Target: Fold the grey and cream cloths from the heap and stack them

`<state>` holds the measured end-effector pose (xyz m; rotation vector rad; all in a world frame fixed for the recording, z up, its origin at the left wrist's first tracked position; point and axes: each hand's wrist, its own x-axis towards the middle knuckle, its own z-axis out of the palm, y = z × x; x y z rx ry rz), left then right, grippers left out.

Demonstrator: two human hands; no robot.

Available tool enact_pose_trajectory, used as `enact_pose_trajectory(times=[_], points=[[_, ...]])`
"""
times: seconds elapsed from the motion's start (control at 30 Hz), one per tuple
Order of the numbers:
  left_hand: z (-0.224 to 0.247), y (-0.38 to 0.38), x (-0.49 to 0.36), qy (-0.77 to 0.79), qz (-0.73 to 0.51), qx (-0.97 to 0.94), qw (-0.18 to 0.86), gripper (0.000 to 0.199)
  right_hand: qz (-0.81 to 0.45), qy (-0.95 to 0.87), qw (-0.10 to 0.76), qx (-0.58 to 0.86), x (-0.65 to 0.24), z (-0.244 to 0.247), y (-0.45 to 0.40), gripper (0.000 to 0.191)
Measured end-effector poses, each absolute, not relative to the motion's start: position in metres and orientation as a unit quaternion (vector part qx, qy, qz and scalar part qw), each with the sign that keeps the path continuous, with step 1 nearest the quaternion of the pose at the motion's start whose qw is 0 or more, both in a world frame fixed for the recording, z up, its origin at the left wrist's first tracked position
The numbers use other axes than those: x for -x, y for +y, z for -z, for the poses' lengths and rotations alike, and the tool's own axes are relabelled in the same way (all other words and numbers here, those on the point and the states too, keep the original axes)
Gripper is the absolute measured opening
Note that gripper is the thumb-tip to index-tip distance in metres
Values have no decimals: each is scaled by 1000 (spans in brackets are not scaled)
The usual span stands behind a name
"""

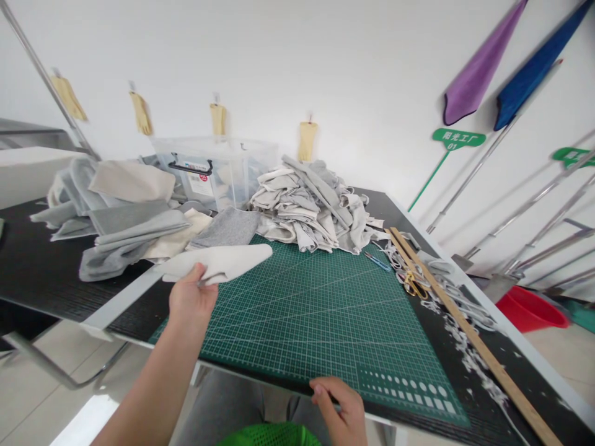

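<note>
Over the left edge of the mat [302,310], the white cloth [237,255], best kept smooth, is pinched in the left hand [193,298]; by the mat's near edge, the right hand [343,407] is half curled, contents unclear.

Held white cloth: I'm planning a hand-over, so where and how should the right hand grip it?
Probably pinch the white cloth by its narrowing free end, from the right: it juts over the green mat, away from the left hand.
</note>
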<state>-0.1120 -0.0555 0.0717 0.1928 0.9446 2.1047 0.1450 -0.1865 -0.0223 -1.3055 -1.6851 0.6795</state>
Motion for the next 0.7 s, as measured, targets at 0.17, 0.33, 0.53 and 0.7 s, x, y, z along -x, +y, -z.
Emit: enact_pose_trajectory(times=[0.17,0.33,0.53,0.7], points=[[-91,-34,107,372,-913,-141,88,30,-259,-676,434,536,-147,31,-181,22],[-96,10,129,484,-781,-351,-181,42,-190,-725,426,506,-147,40,-174,21],[-61,75,181,656,-310,-672,-148,55,-145,-756,414,485,-147,51,-170,19],[-7,100,191,709,-66,-702,-28,51,-116,-764,413,482,-147,54,-170,20]])
